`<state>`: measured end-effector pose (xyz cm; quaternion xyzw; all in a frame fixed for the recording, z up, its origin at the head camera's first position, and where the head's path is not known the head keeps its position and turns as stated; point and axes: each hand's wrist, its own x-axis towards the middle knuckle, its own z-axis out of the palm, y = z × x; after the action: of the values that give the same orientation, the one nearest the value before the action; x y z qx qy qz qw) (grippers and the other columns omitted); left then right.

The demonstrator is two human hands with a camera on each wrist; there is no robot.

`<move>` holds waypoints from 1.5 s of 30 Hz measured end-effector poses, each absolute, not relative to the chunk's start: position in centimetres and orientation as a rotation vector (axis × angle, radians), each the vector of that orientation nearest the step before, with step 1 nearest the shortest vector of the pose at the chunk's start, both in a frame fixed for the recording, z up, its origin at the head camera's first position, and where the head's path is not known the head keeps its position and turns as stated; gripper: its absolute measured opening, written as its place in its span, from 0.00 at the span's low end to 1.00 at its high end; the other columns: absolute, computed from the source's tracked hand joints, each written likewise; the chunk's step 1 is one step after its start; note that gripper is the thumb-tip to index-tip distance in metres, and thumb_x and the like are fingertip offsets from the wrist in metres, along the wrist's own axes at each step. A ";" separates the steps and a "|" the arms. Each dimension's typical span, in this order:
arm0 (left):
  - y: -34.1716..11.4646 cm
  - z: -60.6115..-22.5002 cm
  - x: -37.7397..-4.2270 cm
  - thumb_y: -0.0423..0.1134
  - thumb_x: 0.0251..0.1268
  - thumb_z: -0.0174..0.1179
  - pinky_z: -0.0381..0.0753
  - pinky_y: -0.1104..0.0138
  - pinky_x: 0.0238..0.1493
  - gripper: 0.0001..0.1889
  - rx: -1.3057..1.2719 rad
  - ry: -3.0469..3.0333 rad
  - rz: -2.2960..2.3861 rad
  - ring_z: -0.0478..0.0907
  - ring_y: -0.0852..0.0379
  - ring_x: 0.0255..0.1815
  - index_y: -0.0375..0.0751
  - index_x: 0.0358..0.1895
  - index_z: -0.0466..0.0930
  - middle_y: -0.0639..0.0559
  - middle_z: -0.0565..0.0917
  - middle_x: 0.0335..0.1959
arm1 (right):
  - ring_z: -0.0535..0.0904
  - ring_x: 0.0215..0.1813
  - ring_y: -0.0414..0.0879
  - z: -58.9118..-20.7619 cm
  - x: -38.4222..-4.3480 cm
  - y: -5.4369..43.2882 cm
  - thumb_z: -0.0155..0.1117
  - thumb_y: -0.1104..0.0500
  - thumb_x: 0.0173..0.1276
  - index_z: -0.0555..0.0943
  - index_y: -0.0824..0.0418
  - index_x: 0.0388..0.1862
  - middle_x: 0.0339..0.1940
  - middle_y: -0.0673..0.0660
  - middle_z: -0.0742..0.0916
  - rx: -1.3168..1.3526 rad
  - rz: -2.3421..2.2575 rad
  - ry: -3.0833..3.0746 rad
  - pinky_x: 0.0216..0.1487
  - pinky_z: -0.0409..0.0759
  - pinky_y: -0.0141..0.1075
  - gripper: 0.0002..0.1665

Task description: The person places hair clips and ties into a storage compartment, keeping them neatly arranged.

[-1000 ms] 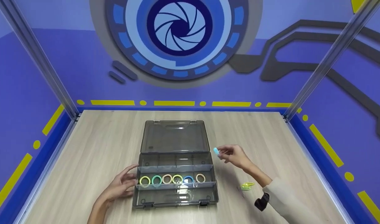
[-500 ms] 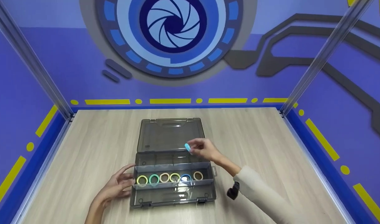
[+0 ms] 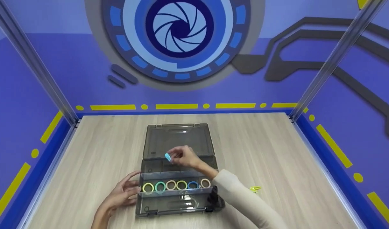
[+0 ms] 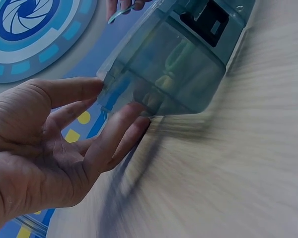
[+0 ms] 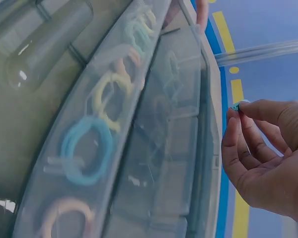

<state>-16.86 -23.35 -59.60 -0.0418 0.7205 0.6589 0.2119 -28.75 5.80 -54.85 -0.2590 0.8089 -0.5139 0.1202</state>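
Note:
My right hand (image 3: 185, 156) pinches a light-blue hair clip (image 3: 168, 157) between thumb and fingertips, above the back compartment of a smoky clear plastic box (image 3: 164, 206). In the right wrist view only a small teal end of the clip (image 5: 235, 107) shows. My left hand (image 3: 120, 192) rests at the box's left end, its fingers spread against the side wall, as the left wrist view also shows. Inside the middle compartment several hair ties stand in a row: yellow (image 3: 148, 188), green (image 3: 160, 187), peach, another yellow, blue (image 3: 193, 185) and beige (image 3: 205, 183).
The box's lid (image 3: 178, 140) lies folded back toward the wall. Yellow-green clips (image 3: 254, 189) lie on the wood-look table (image 3: 95, 152) to the right, partly behind my right sleeve (image 3: 245, 200). Metal posts (image 3: 328, 66) and blue panels enclose the table.
My right hand has carried the light-blue hair clip leftward from beside the box to over its back compartment. The left hand stays at the box's left end.

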 end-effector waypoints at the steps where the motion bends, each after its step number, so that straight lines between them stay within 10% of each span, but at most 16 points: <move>1: -23.2 -59.7 -16.8 0.38 0.71 0.63 0.86 0.56 0.44 0.39 -0.132 2.009 1.825 0.80 0.51 0.53 0.47 0.81 0.54 0.29 0.70 0.68 | 0.87 0.34 0.50 -55.2 -28.6 5.5 0.68 0.73 0.62 0.86 0.71 0.52 0.37 0.69 0.90 -0.763 -1.499 2.357 0.32 0.78 0.22 0.17; 24: -22.6 -58.9 -17.6 0.36 0.74 0.61 0.87 0.58 0.41 0.35 -0.081 2.100 1.803 0.80 0.50 0.51 0.42 0.80 0.56 0.28 0.74 0.64 | 0.91 0.37 0.59 -57.5 -28.5 -0.6 0.69 0.76 0.58 0.87 0.72 0.46 0.33 0.66 0.92 -0.642 -1.403 2.393 0.28 0.79 0.22 0.16; 33: -22.7 -58.9 -17.8 0.37 0.74 0.61 0.86 0.61 0.38 0.36 -0.049 2.080 1.796 0.83 0.52 0.48 0.42 0.80 0.55 0.29 0.76 0.63 | 0.76 0.24 0.36 -57.9 -28.1 -1.7 0.65 0.78 0.56 0.89 0.72 0.42 0.32 0.66 0.91 -0.556 -1.291 2.441 0.26 0.70 0.23 0.15; 45: -23.0 -59.2 -17.2 0.38 0.73 0.62 0.88 0.57 0.41 0.38 -0.098 2.050 1.770 0.81 0.52 0.49 0.43 0.80 0.53 0.28 0.74 0.64 | 0.73 0.26 0.37 -58.2 -27.2 -2.9 0.70 0.73 0.55 0.90 0.68 0.41 0.36 0.61 0.93 -0.463 -1.259 2.455 0.29 0.72 0.24 0.13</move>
<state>-17.18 -23.03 -59.22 -0.0352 0.7389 0.6380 0.2140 -27.18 -2.90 -58.19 -0.1631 0.8646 -0.4433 0.1712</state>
